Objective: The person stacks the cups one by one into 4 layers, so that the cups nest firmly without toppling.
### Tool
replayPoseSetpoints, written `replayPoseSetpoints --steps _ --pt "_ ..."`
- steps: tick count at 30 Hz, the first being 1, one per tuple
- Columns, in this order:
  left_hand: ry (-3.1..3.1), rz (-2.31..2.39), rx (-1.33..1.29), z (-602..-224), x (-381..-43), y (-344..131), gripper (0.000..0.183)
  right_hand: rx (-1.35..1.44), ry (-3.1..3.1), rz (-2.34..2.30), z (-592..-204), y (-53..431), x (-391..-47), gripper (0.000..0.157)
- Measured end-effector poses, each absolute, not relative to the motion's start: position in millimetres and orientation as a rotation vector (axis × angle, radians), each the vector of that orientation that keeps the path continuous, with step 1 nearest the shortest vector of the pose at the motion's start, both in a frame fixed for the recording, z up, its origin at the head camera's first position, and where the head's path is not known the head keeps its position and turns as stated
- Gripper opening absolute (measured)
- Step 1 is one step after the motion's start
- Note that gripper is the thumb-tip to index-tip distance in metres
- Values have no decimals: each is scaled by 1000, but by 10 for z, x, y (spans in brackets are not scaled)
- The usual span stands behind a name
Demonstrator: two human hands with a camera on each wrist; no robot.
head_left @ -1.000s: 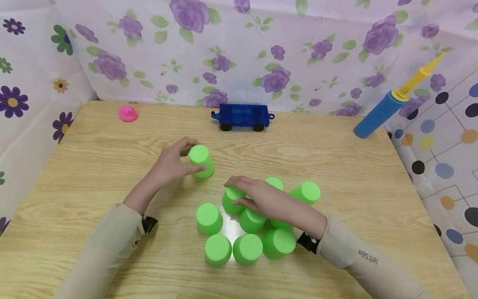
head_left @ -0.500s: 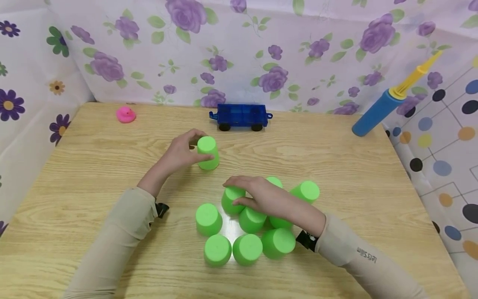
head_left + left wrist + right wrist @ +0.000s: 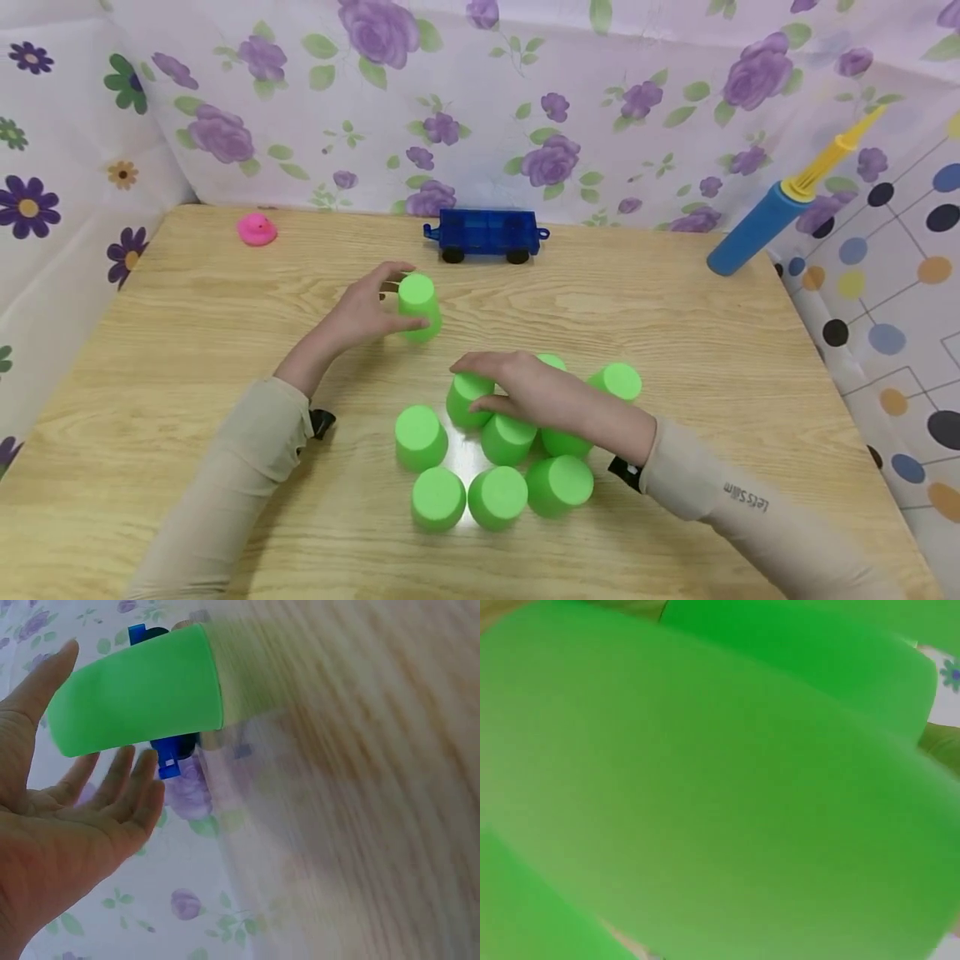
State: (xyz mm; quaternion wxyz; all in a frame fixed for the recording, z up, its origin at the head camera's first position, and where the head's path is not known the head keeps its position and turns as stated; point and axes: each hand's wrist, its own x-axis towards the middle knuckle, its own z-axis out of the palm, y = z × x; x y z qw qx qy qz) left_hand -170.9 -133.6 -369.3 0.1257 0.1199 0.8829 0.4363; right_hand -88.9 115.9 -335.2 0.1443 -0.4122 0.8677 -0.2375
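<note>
Up near the middle of the light wooden tabletop (image 3: 675,333), the person's left hand (image 3: 360,312) is at a single upside-down bright green plastic cup (image 3: 418,307), which stands rim-down on the wood, apart from the rest. From the head view the thumb and fingers reach around its near and far sides; the left wrist view shows the same cup (image 3: 139,694) with the left hand (image 3: 67,817) spread, fingers fairly straight and slack, so the hand lies loosely about the cup rather than clenched on it. Closer to the person, the right hand (image 3: 543,396) lies palm-down over a cluster of matching green cups (image 3: 495,454), all inverted; its fingers curl over the top of the left rear cup of the cluster (image 3: 467,398), thumb at its near side, gripping it. One cup of the cluster (image 3: 615,382) at the right rear leans over, tilted toward the right. The right wrist view is filled with blurred green cup wall (image 3: 705,795) and tells little more. Both forearms wear beige sleeves (image 3: 247,467). At the table's far edge stands a blue translucent toy wagon with black wheels (image 3: 486,234); a small pink rubber duck (image 3: 257,229) sits at the far left corner. A blue cylindrical hand pump with a yellow nozzle (image 3: 780,208) leans at the far right against the flowered cloth backdrop (image 3: 525,100).
</note>
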Motion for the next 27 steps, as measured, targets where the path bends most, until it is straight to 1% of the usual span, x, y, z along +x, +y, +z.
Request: replayPoseSetpoints --steps 4,8,12,16,19,22,27 --pt "2620 1273 253 -3604 -1541 -1381 93 -1190 2476 -657 -3301 1129 -913 46" --pt "2690 1295 161 -3512 -1244 -1412 98 -1182 2469 -624 -3277 1131 -951 47" --pt "2654 1374 210 -3509 -894 -1411 98 -1180 2479 -595 -3275 1149 -980 48" --pt "2544 1448 358 -3582 -595 -1379 93 -1189 2487 -583 -3274 1146 -1025 47" --pt "2488 1480 440 -3646 -419 -1327 92 -1146 2505 -598 -3262 1149 -1041 51" --pt "2469 1486 449 -3686 -295 -1287 91 -1079 2533 -656 -3239 1171 -1058 55" --pt "2491 1431 403 -3719 -232 -1314 76 -1121 2582 -733 -3120 1224 -1196 53"
